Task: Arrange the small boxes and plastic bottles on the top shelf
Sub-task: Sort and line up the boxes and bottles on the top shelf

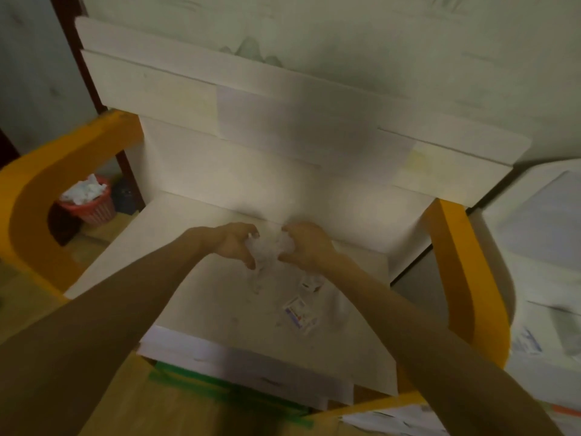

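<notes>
Both my hands reach over a white shelf top (195,272) with orange side frames. My left hand (234,243) and my right hand (306,245) curl their fingers round a blurred cluster of small white items (268,250) between them; whether these are bottles or boxes I cannot tell. A small white box with a red and blue label (298,314) lies flat on the shelf nearer to me. Another small white box (309,283) lies just below my right wrist. The picture is blurred by motion.
Stepped white shelf tiers (251,105) rise behind the hands toward a pale wall. Orange frame arms (456,278) flank the shelf. A red basket with crumpled paper (89,201) stands on the floor at the left. Papers and a white unit (540,262) sit at the right.
</notes>
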`<state>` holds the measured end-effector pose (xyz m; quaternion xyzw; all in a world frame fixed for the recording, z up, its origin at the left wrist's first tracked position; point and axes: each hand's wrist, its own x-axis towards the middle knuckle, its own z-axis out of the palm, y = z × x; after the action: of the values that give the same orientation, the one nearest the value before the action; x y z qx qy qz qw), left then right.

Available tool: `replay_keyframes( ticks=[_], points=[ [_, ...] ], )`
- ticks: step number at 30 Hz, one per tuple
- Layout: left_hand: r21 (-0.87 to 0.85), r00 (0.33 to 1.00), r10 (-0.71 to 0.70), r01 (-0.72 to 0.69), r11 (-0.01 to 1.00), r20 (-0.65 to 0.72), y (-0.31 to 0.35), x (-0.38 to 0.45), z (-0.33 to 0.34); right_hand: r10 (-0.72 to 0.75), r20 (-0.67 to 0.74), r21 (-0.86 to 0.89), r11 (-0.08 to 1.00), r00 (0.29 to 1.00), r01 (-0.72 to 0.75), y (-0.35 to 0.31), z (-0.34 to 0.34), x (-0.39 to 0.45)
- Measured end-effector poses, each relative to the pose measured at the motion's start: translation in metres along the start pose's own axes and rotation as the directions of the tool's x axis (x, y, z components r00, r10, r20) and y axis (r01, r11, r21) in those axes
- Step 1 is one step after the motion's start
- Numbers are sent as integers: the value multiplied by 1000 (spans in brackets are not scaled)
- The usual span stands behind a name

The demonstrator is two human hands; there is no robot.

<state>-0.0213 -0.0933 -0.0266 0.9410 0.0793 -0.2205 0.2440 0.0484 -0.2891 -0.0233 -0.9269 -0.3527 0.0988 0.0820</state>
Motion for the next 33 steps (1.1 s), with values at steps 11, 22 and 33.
replay_keyframes(
  ticks=[11,22,33],
  points=[
    [-331,973,8,-86,940,-230,9,-35,-55,356,-175,645,746,918,-166,9,-75,-42],
    [-605,903,188,-402,688,-386,86,-79,-69,574,-320,832,551,754,-66,19,-110,-153],
    [-738,899,350,-422,527,-264,212,-115,-21,692,-412,844,534,593,-37,72,-137,-288]
  ],
)
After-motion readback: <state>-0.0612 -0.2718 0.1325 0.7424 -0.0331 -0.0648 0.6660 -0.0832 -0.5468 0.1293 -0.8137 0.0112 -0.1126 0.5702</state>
